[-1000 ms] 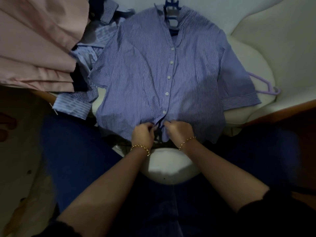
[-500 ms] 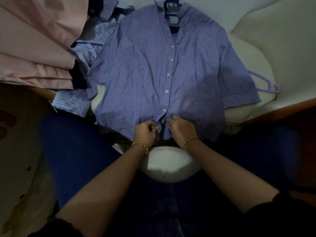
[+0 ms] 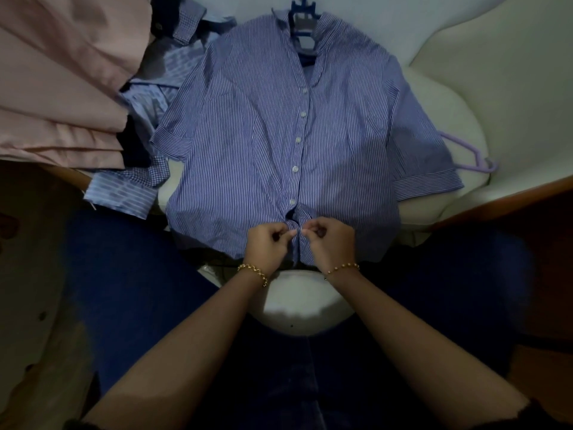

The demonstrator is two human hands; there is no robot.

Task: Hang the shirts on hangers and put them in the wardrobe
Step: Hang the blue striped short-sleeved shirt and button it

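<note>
A blue-and-white striped short-sleeved shirt (image 3: 248, 135) lies flat, front up, on a white cushioned seat (image 3: 449, 125). A blue hanger (image 3: 305, 17) sits inside its collar, with only the neck part showing. Most of the front buttons are closed. My left hand (image 3: 268, 243) and my right hand (image 3: 328, 243) meet at the bottom of the button placket. Each pinches the shirt's edge on its side, fingertips almost touching. Both wrists wear gold bracelets.
A pile of other shirts (image 3: 148, 97), light blue and checked, lies left of the striped one. Pink fabric (image 3: 62, 82) hangs at the upper left. A lilac hanger (image 3: 471, 156) sticks out under the right sleeve. Wooden edges (image 3: 502, 200) frame the seat.
Both hands have shifted slightly up the placket near the hem. The fingers have drawn the two shirt edges closer together. The shirt and hanger stay where they were.
</note>
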